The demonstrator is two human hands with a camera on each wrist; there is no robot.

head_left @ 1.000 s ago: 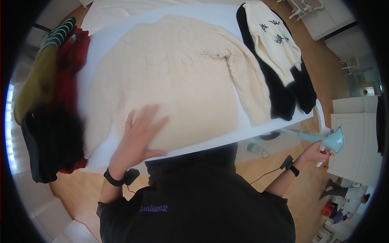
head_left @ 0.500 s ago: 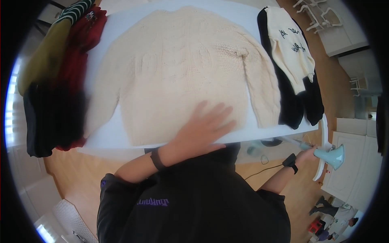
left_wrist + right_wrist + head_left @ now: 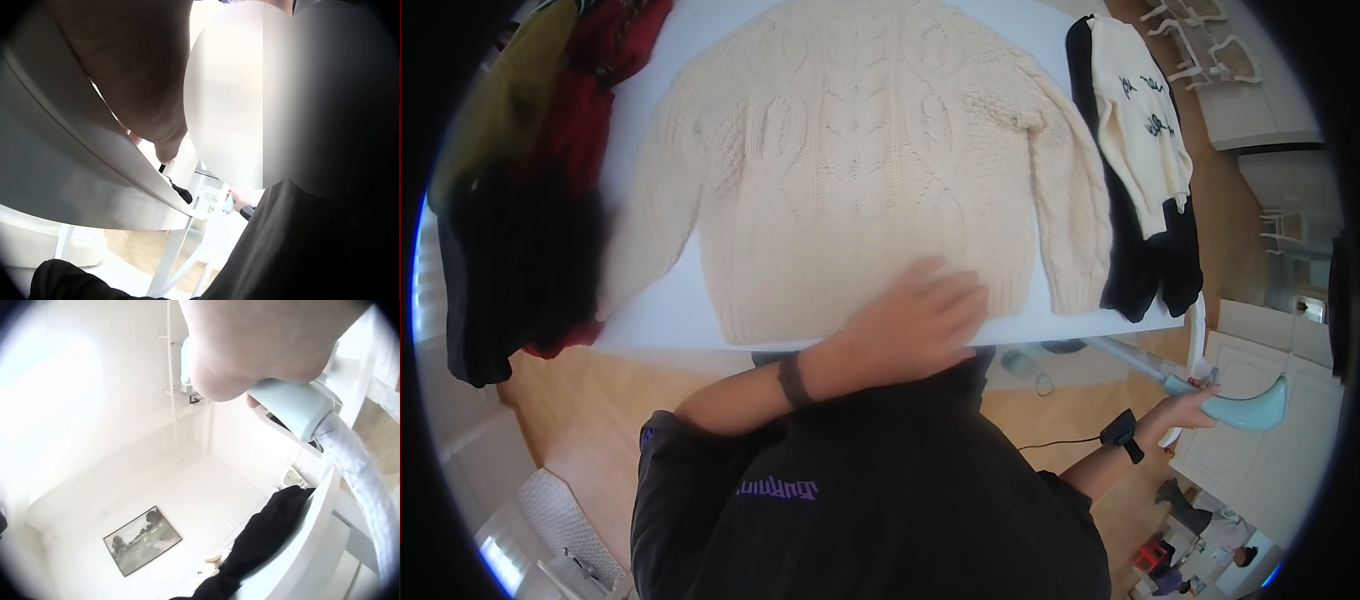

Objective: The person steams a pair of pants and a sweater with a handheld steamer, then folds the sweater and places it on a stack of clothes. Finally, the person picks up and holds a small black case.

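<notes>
A cream cable-knit sweater (image 3: 860, 170) lies spread on the white table (image 3: 665, 322), its sleeves down either side. My left hand (image 3: 915, 320), fingers extended and slightly blurred, is over its lower hem near the front edge; whether it touches is unclear. In the left wrist view, the left hand (image 3: 134, 75) hides most of its own work. Off the table's right end, my right hand (image 3: 1185, 408) grips a pale blue steamer (image 3: 1252, 410). The right wrist view has that hand (image 3: 262, 344) around the steamer handle (image 3: 290, 406), with a whitish hose (image 3: 356, 462) leading from it.
Black clothing (image 3: 520, 270), a red garment (image 3: 585, 140) and an olive one (image 3: 495, 120) hang at the left end. On the right lies a white garment with dark lettering (image 3: 1145, 125) over a black one (image 3: 1125, 270). White chairs (image 3: 1200, 45) stand beyond; people are at the lower right.
My left hand has moved right across the lower part of the sweater. The steamer has turned in my right hand, its head now pointing further right. The head view has shifted.
</notes>
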